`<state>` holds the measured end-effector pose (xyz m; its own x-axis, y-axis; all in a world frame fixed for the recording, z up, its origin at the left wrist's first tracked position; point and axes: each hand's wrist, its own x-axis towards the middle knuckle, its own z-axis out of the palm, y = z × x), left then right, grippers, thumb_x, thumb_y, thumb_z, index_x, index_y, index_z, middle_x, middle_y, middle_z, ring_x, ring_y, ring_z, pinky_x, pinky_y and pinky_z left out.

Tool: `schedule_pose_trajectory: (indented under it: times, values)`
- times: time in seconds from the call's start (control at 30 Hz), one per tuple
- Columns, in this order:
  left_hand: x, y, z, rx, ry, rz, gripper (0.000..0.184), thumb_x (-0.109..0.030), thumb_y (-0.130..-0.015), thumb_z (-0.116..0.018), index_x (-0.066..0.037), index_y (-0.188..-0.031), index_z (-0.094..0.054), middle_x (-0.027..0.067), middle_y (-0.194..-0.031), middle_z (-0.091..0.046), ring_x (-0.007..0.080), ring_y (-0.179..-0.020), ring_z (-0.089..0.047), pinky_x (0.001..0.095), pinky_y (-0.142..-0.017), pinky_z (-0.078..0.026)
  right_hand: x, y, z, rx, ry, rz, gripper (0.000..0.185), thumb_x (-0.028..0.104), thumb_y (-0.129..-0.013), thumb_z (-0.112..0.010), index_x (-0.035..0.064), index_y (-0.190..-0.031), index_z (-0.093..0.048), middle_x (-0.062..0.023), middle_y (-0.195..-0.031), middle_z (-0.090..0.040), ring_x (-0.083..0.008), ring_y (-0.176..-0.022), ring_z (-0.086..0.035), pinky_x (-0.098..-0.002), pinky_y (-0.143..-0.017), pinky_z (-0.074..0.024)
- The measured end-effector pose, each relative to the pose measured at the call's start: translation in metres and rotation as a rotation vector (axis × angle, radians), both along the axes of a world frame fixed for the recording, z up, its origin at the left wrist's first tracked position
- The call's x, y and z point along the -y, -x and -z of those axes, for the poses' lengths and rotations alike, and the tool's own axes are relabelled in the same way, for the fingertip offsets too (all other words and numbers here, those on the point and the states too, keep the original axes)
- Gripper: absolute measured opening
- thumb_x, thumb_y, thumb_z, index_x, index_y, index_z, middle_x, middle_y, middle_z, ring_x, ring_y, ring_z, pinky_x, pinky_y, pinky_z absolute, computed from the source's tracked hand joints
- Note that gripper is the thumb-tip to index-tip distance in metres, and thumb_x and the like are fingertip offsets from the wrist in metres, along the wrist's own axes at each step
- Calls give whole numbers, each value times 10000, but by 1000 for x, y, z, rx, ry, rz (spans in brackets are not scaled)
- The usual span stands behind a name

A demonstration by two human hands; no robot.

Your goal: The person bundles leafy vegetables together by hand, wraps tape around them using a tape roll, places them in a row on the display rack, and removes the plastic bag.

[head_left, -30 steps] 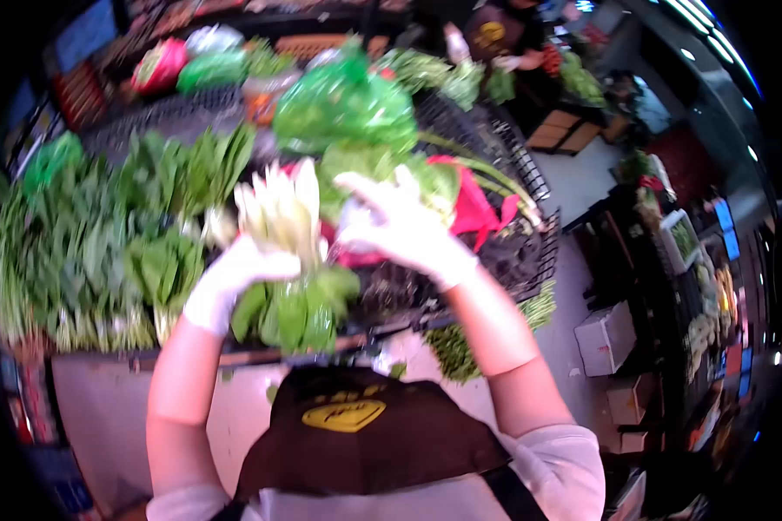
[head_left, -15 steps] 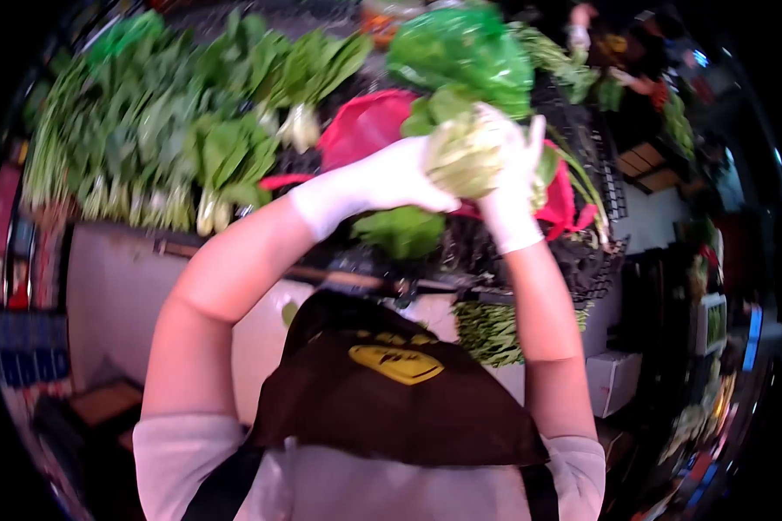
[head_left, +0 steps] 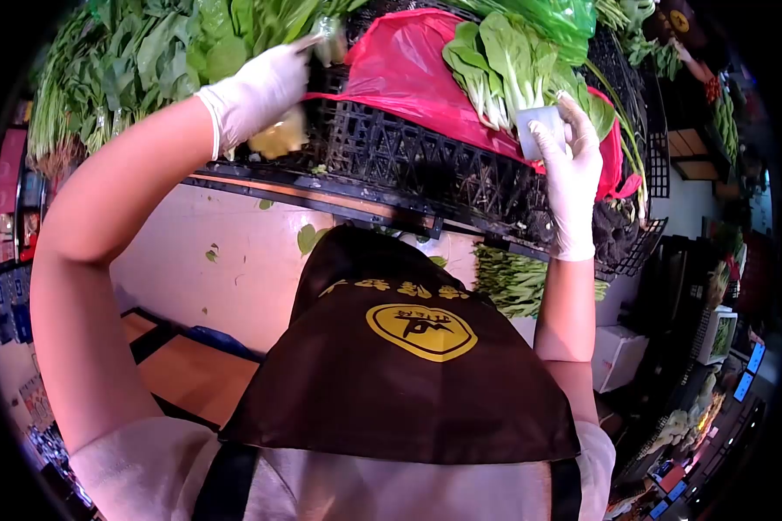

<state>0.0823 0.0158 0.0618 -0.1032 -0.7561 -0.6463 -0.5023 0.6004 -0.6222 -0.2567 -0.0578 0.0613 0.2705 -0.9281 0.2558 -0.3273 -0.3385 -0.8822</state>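
Observation:
My right hand (head_left: pixel 575 161), in a white glove, is closed around a whitish, translucent roll of tape (head_left: pixel 540 132). Just beyond it, loose leafy greens with pale stems (head_left: pixel 513 74) lie on a red plastic bag (head_left: pixel 400 65). My left hand (head_left: pixel 265 91), also gloved, is at the front of the rows of greens with its fingers curled. Below that hand shows a blurred yellowish thing (head_left: pixel 280 137); I cannot tell whether the hand holds it.
Upright bunches of greens (head_left: pixel 148 52) fill the back left. A black plastic crate (head_left: pixel 382 143) stands under the red bag. A green plastic bag (head_left: pixel 556 26) lies behind. Green stalks (head_left: pixel 517 278) are below the counter edge. Another person's hand (head_left: pixel 691 61) shows at the far right.
Both hands were together around pale green leafy greens over the red bag. Now they are apart: the left has moved left, while the right holds the roll beside the greens on the bag.

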Motion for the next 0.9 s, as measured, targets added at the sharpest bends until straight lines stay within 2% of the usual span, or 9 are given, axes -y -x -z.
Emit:
schedule_pose_trajectory:
  times: [0.1, 0.2, 0.27, 0.3, 0.33, 0.47, 0.57, 0.77, 0.9]
  values:
    - [-18, -41, 64, 172, -13, 108, 244, -254, -868, -538, -184, -1033, -704, -25, -1055, -646, 150, -1142, -528, 503, -1182, 19, -4, 24, 16, -93, 71, 63, 544, 137, -764, -762, 7, -1245, -545, -112, -1121, -576, -168, -981, -579, -288, -862, -474]
    - [-23, -45, 107, 84, 66, 195, 256, -221, -879, -504, -175, -1023, -711, -24, -1011, -640, 171, -1137, -516, 508, -1183, 6, -6, 61, 41, 32, -88, 79, 505, 119, -770, -747, 40, -1231, -558, -98, -1106, -546, -165, -940, -567, -280, -827, -475]
    - [-19, -46, 117, 27, -57, 161, 234, -219, -845, -528, -197, -954, -734, -30, -1031, -626, 175, -1130, -502, 503, -1188, 2, -17, 80, 32, -97, -72, 109, 475, 212, -800, -709, 64, -1227, -565, -56, -981, -592, -144, -877, -574, -398, -1038, -329]
    - [-20, -36, 101, 68, -118, 162, 269, -224, -855, -524, -222, -1038, -721, -62, -1054, -637, 168, -1147, -497, 505, -1180, 39, -19, 90, 33, -156, -42, 116, 470, 252, -810, -692, 77, -1228, -568, -40, -931, -607, -137, -856, -577, -442, -1106, -245]
    - [-19, -43, 105, 35, -113, 190, 247, -211, -825, -553, -234, -990, -735, -61, -1015, -637, 163, -1115, -504, 508, -1181, 32, -20, 99, 36, -173, -31, 147, 463, 312, -824, -661, 97, -1225, -576, -9, -854, -616, -138, -836, -583, -484, -1147, -88]
    - [-3, -75, 103, -214, -127, 179, 169, -201, -789, -567, -217, -834, -728, -18, -865, -606, 173, -1012, -531, 470, -1194, -34, -22, 130, 43, -280, -48, 209, 392, 260, -786, -670, 117, -1149, -641, -56, -1146, -663, -204, -1090, -600, -542, -1131, -84]
    - [4, -76, 93, -299, -122, 204, 182, -191, -814, -535, -198, -823, -717, 3, -868, -611, 184, -994, -546, 463, -1191, -85, -16, 149, 57, -331, -16, 299, 373, 285, -773, -688, 111, -1102, -667, -68, -1078, -681, -226, -1050, -612, -543, -1123, -108]
    - [-6, -66, 102, -455, -6, 297, 193, -209, -799, -532, -154, -863, -706, 73, -1032, -654, 246, -1148, -533, 472, -1180, -145, -9, 165, 59, -410, -69, 293, 345, 305, -754, -709, 132, -1051, -681, -58, -955, -694, -237, -921, -640, -544, -1104, -161]
    - [-6, 1, 58, -635, -32, 240, 166, -139, -752, -559, -155, -872, -673, 55, -857, -614, 209, -1018, -580, 442, -1159, -208, -5, 146, 84, -552, 22, 85, 337, 313, -748, -712, 134, -1030, -674, -76, -940, -688, -242, -1011, -609, -508, -1087, -227]
